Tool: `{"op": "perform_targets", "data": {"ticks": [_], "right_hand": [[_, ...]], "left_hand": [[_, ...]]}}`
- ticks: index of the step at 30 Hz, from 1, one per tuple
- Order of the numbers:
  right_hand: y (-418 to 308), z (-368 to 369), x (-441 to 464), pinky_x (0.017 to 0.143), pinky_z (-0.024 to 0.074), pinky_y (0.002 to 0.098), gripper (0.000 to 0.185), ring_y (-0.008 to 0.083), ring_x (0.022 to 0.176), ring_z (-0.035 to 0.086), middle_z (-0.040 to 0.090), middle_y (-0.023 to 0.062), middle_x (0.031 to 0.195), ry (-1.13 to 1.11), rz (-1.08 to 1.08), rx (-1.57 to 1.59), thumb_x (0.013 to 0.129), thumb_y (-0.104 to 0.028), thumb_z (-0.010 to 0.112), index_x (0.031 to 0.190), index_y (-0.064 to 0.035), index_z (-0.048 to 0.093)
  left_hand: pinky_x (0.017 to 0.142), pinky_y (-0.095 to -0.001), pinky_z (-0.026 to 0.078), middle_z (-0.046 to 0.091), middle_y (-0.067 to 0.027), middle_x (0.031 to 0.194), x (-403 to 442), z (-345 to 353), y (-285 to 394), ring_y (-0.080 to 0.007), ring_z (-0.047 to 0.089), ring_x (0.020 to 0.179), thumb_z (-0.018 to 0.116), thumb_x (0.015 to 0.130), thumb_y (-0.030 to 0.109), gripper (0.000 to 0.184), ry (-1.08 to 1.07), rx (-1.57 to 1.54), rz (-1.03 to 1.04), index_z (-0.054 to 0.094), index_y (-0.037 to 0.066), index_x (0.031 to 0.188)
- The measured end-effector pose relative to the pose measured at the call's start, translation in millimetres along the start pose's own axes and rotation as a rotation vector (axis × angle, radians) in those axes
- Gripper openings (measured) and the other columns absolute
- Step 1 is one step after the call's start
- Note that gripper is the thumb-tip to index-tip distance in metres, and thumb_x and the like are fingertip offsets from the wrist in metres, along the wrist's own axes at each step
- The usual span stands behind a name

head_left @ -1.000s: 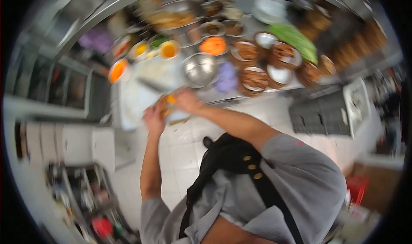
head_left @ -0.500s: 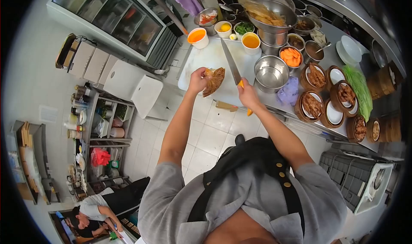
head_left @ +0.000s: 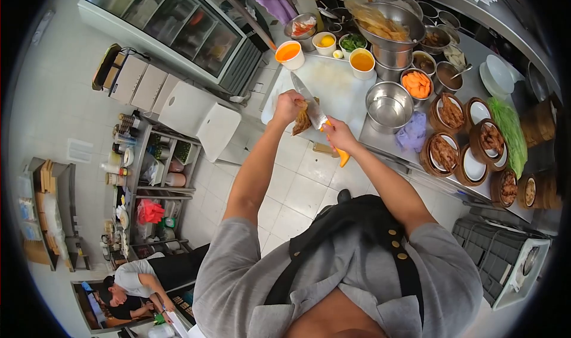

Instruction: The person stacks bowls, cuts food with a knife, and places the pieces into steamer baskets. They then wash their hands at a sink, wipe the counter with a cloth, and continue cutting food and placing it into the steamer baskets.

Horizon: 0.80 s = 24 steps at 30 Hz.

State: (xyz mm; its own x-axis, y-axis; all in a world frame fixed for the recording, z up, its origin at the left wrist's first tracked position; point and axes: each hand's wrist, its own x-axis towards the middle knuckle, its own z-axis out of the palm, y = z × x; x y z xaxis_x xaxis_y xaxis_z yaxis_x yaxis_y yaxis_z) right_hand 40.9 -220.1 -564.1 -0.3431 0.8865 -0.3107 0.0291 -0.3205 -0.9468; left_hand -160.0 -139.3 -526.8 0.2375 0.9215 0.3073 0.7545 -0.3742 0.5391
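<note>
Over the near edge of the white board (head_left: 348, 97), clamps the left hand (head_left: 288, 107) on a brown piece (head_left: 302, 122) of food, closed on its upper part. Grips the orange-handled knife (head_left: 318, 113) in the right hand (head_left: 340, 134), wrapped tight round the handle. Aims the tip away from the body and leftward, past the left hand, with the blade along the right side of the piece. Cannot tell touch from a small gap there; holds perhaps meat, to judge by colour alone.

Has along the far edge of the board a tub (head_left: 293, 62) of orange sauce (head_left: 288, 52) and, to the right, a cup (head_left: 361, 74) of yellow sauce (head_left: 361, 61), with chopped greens (head_left: 353, 41) behind. Has on the steel table (head_left: 375, 138), right of the board, a steel bowl (head_left: 389, 105), with sliced carrot (head_left: 416, 83) near and a purple cloth (head_left: 411, 132) just beside. Has farther right a cluster of round baskets (head_left: 427, 167), some with reddish-brown food (head_left: 444, 152), beside long green leaves (head_left: 507, 138).

Wears a grey shirt (head_left: 443, 272) and black apron (head_left: 351, 225). Has a white chair (head_left: 219, 127) and a fridge (head_left: 160, 22) off to the left, and another person (head_left: 146, 278) at lower left, well apart.
</note>
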Motion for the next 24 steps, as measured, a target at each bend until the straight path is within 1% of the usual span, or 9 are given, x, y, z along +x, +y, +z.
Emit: {"op": "perform_targets", "data": {"ticks": [4, 9, 15, 17, 18, 20, 21, 23, 24], "right_hand": [[0, 1, 15, 0.037, 0.0400, 0.0280, 0.048, 0.0109, 0.042, 0.044, 0.049, 0.0043, 0.067, -0.011, -0.003, -0.021, 0.095, -0.023, 0.047, 0.139, -0.0081, 0.035], [0, 10, 22, 0.035, 0.0388, 0.0284, 0.035, 0.0110, 0.040, 0.045, 0.048, 0.0043, 0.062, -0.029, 0.022, 0.075, 0.093, -0.020, 0.049, 0.124, -0.0018, 0.046], [16, 0, -87, 0.040, 0.0442, 0.0335, 0.043, 0.0166, 0.045, 0.051, 0.049, 0.0057, 0.058, -0.206, 0.050, 0.025, 0.092, -0.018, 0.049, 0.132, -0.0032, 0.041], [46, -9, -83, 0.053, 0.0503, 0.0409, 0.043, 0.0265, 0.053, 0.057, 0.055, 0.0124, 0.069, 0.297, -0.450, -0.595, 0.092, -0.013, 0.045, 0.133, -0.0019, 0.039], [36, -10, -73, 0.053, 0.0503, 0.0409, 0.043, 0.0265, 0.053, 0.057, 0.055, 0.0124, 0.069, 0.305, -0.444, -0.599, 0.092, -0.013, 0.045, 0.133, -0.0019, 0.039], [9, -16, -35, 0.073, 0.0504, 0.0453, 0.050, 0.0372, 0.079, 0.059, 0.057, 0.0231, 0.095, 0.390, -0.204, -0.907, 0.088, -0.006, 0.043, 0.137, -0.0013, 0.034], [3, -17, -22, 0.073, 0.0504, 0.0453, 0.050, 0.0372, 0.079, 0.059, 0.057, 0.0231, 0.095, 0.396, -0.208, -0.913, 0.088, -0.006, 0.043, 0.137, -0.0013, 0.034], [2, -12, 2, 0.088, 0.0446, 0.0472, 0.054, 0.0403, 0.106, 0.050, 0.048, 0.0275, 0.115, 0.421, -0.299, -1.188, 0.082, -0.003, 0.045, 0.136, -0.0006, 0.035], [8, -2, 22, 0.092, 0.0405, 0.0475, 0.056, 0.0390, 0.113, 0.044, 0.047, 0.0271, 0.119, 0.446, -0.480, -1.283, 0.081, -0.003, 0.046, 0.135, -0.0002, 0.035]], "left_hand": [[0.065, -0.0328, 0.048, 0.063, -0.0124, 0.076, 5, -7, 2, -0.0265, 0.061, 0.071, 0.060, 0.068, -0.007, 0.013, -0.031, 0.013, 0.033, 0.066, 0.000, 0.078], [0.064, -0.0341, 0.049, 0.063, -0.0134, 0.075, 14, -6, 0, -0.0277, 0.062, 0.071, 0.060, 0.069, -0.004, 0.011, -0.045, 0.065, 0.090, 0.067, 0.000, 0.077], [0.066, -0.0321, 0.050, 0.063, -0.0121, 0.079, 11, -18, -39, -0.0255, 0.062, 0.073, 0.068, 0.066, -0.002, 0.014, 0.084, 0.045, -0.072, 0.067, 0.001, 0.080], [0.066, -0.0311, 0.049, 0.065, -0.0098, 0.081, -3, -19, -62, -0.0223, 0.062, 0.073, 0.068, 0.070, -0.001, 0.012, 0.165, -0.065, -0.181, 0.067, 0.001, 0.081], [0.066, -0.0293, 0.048, 0.066, -0.0066, 0.085, -9, -16, -76, -0.0182, 0.062, 0.075, 0.066, 0.076, 0.001, 0.009, 0.190, -0.300, -0.273, 0.066, 0.002, 0.084], [0.067, -0.0275, 0.047, 0.067, -0.0033, 0.089, -22, -13, -79, -0.0142, 0.062, 0.078, 0.063, 0.082, 0.003, 0.007, 0.210, -0.543, -0.362, 0.065, 0.004, 0.088], [0.070, -0.0324, 0.047, 0.067, -0.0016, 0.094, -29, -20, -64, -0.0136, 0.061, 0.082, 0.058, 0.086, 0.006, 0.008, 0.197, -0.664, -0.456, 0.064, 0.007, 0.092], [0.076, -0.0471, 0.046, 0.064, -0.0033, 0.104, -48, -20, -58, -0.0166, 0.059, 0.096, 0.052, 0.092, 0.011, 0.009, 0.179, -0.861, -0.522, 0.056, 0.010, 0.100], [0.076, -0.0471, 0.046, 0.064, -0.0033, 0.104, -50, -18, -63, -0.0166, 0.059, 0.096, 0.052, 0.092, 0.011, 0.009, 0.186, -0.869, -0.513, 0.056, 0.010, 0.100]]}}
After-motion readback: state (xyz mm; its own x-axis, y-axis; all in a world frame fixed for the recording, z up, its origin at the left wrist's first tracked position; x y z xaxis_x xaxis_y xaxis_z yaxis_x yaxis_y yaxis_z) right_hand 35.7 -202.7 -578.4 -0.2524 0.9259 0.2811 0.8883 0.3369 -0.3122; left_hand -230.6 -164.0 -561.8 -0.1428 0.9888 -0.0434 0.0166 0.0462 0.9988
